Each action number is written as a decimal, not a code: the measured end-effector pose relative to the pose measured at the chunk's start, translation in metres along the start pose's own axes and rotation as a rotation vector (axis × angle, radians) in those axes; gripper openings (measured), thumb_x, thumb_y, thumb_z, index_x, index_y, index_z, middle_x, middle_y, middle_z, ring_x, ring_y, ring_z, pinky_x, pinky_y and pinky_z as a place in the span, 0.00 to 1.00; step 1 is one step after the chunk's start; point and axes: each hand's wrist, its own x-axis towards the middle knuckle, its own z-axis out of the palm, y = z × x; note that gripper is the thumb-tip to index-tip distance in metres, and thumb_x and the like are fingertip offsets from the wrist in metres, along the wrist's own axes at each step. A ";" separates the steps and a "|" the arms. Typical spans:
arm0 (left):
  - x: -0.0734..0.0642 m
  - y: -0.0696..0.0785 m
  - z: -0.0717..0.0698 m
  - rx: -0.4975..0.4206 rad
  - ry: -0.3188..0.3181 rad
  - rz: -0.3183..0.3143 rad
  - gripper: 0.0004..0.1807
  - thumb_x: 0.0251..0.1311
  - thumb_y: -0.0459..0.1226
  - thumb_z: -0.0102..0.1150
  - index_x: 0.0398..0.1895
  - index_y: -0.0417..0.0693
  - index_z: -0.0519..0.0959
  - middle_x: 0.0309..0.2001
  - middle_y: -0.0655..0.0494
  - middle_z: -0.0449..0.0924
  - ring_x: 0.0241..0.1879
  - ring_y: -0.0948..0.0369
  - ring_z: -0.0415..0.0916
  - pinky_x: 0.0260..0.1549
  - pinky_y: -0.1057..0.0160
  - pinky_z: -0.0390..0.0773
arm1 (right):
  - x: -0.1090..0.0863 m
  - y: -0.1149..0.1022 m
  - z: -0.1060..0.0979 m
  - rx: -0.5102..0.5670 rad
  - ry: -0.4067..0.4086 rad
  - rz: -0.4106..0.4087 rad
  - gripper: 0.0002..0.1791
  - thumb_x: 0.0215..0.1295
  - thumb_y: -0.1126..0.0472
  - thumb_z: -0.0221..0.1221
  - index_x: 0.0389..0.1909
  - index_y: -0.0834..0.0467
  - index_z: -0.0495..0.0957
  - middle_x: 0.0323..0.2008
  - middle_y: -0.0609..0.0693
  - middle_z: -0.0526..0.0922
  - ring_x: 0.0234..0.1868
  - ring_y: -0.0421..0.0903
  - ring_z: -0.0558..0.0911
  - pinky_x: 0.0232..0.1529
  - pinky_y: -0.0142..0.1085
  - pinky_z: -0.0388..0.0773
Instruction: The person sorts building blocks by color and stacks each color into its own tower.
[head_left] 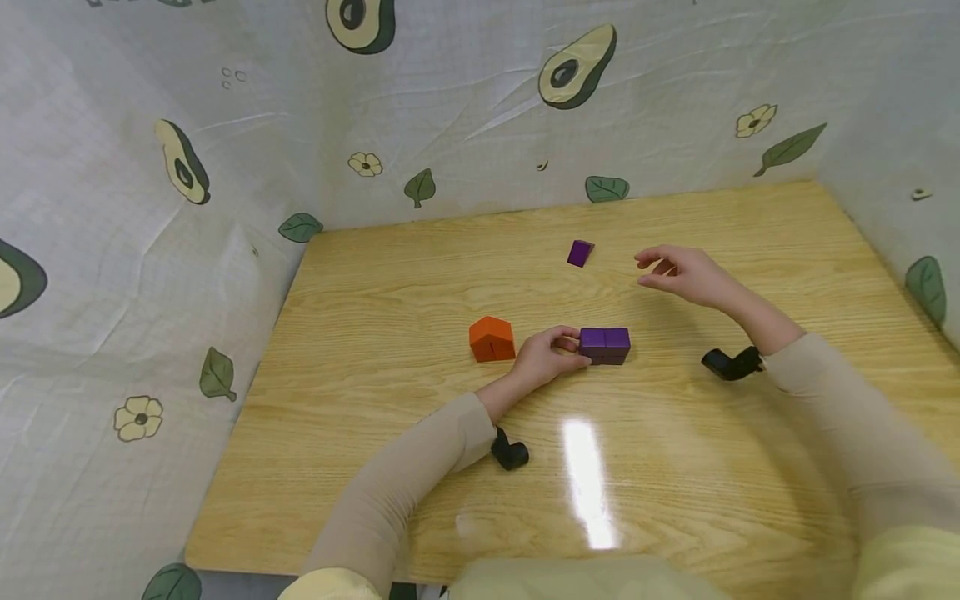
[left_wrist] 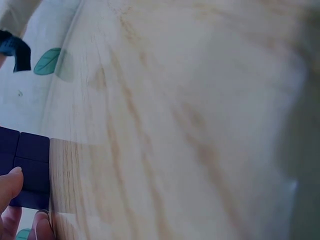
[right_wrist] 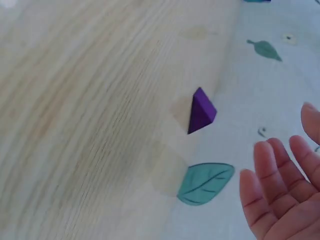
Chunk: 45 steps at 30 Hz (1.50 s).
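Just in front of me, my left hand [head_left: 542,357] pinches the left end of a group of purple cube blocks [head_left: 604,346], thumb at the front and fingers behind. In the left wrist view the thumb lies across the near face of those dark blocks [left_wrist: 34,172], where seams show between cubes. My right hand [head_left: 693,275] hovers over the table to the right, fingers loosely bent and holding nothing. A small purple wedge block [head_left: 579,253] lies farther back, left of the right hand; its triangular end shows in the right wrist view.
Left of my left hand stands an orange block shape [head_left: 492,340] with a peaked top and a seam down its front. Black wrist cameras [head_left: 510,452] hang under both sleeves. A patterned cloth [head_left: 465,108] rises behind the wooden table [head_left: 360,317] and at its sides.
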 end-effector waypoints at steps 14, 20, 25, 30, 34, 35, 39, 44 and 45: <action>0.000 -0.001 0.003 0.012 -0.004 -0.005 0.20 0.44 0.42 0.71 0.43 0.56 0.78 0.32 0.64 0.78 0.32 0.68 0.72 0.34 0.71 0.69 | 0.079 0.023 0.018 -0.077 -0.092 -0.033 0.25 0.61 0.70 0.54 0.60 0.69 0.64 0.58 0.69 0.67 0.56 0.65 0.67 0.55 0.56 0.63; -0.001 0.000 0.004 0.024 -0.009 -0.006 0.20 0.43 0.43 0.71 0.43 0.57 0.79 0.32 0.64 0.79 0.32 0.68 0.72 0.34 0.71 0.69 | 0.097 0.033 0.033 -0.057 -0.165 -0.080 0.30 0.61 0.71 0.53 0.65 0.68 0.57 0.64 0.68 0.58 0.66 0.65 0.54 0.64 0.55 0.48; -0.002 0.000 0.004 0.031 -0.007 -0.003 0.20 0.43 0.43 0.72 0.43 0.56 0.79 0.32 0.64 0.78 0.32 0.69 0.72 0.33 0.71 0.69 | 0.106 0.032 0.040 -0.086 -0.179 -0.179 0.30 0.61 0.74 0.50 0.65 0.71 0.55 0.64 0.70 0.55 0.66 0.66 0.53 0.64 0.55 0.47; -0.002 -0.001 0.003 0.031 0.001 0.006 0.20 0.44 0.43 0.71 0.43 0.56 0.78 0.31 0.64 0.78 0.32 0.69 0.72 0.33 0.71 0.69 | 0.111 0.025 0.042 -0.158 -0.188 -0.157 0.25 0.64 0.73 0.48 0.63 0.72 0.58 0.61 0.72 0.61 0.62 0.66 0.60 0.62 0.55 0.53; -0.002 -0.001 0.002 0.027 0.002 0.004 0.20 0.44 0.43 0.71 0.43 0.56 0.78 0.31 0.64 0.79 0.31 0.69 0.72 0.33 0.71 0.69 | 0.114 0.027 0.042 -0.189 -0.191 -0.083 0.26 0.65 0.70 0.49 0.63 0.69 0.59 0.58 0.70 0.66 0.59 0.65 0.65 0.60 0.54 0.58; -0.002 -0.001 0.002 0.023 0.003 0.002 0.20 0.44 0.43 0.71 0.43 0.56 0.79 0.31 0.64 0.79 0.31 0.69 0.72 0.32 0.71 0.69 | 0.115 0.028 0.042 -0.201 -0.191 -0.079 0.26 0.65 0.69 0.50 0.64 0.68 0.59 0.58 0.70 0.66 0.59 0.65 0.66 0.59 0.54 0.58; -0.002 0.000 0.001 0.022 0.005 -0.002 0.20 0.43 0.43 0.71 0.42 0.57 0.79 0.31 0.64 0.79 0.31 0.69 0.72 0.33 0.71 0.69 | 0.116 0.026 0.042 -0.240 -0.198 -0.095 0.27 0.65 0.68 0.51 0.65 0.65 0.58 0.54 0.70 0.69 0.54 0.64 0.69 0.56 0.54 0.62; -0.002 0.001 -0.001 0.024 0.004 0.002 0.20 0.44 0.43 0.71 0.43 0.56 0.78 0.31 0.64 0.79 0.31 0.68 0.72 0.33 0.71 0.68 | 0.116 0.020 0.044 -0.265 -0.166 -0.109 0.23 0.64 0.65 0.54 0.59 0.65 0.66 0.46 0.68 0.73 0.47 0.61 0.72 0.50 0.53 0.65; -0.002 0.001 -0.001 0.024 0.003 0.003 0.20 0.44 0.43 0.71 0.43 0.56 0.78 0.31 0.64 0.79 0.31 0.68 0.72 0.33 0.71 0.68 | 0.116 0.020 0.044 -0.262 -0.159 -0.103 0.22 0.63 0.65 0.55 0.58 0.65 0.67 0.45 0.68 0.73 0.46 0.61 0.72 0.49 0.53 0.66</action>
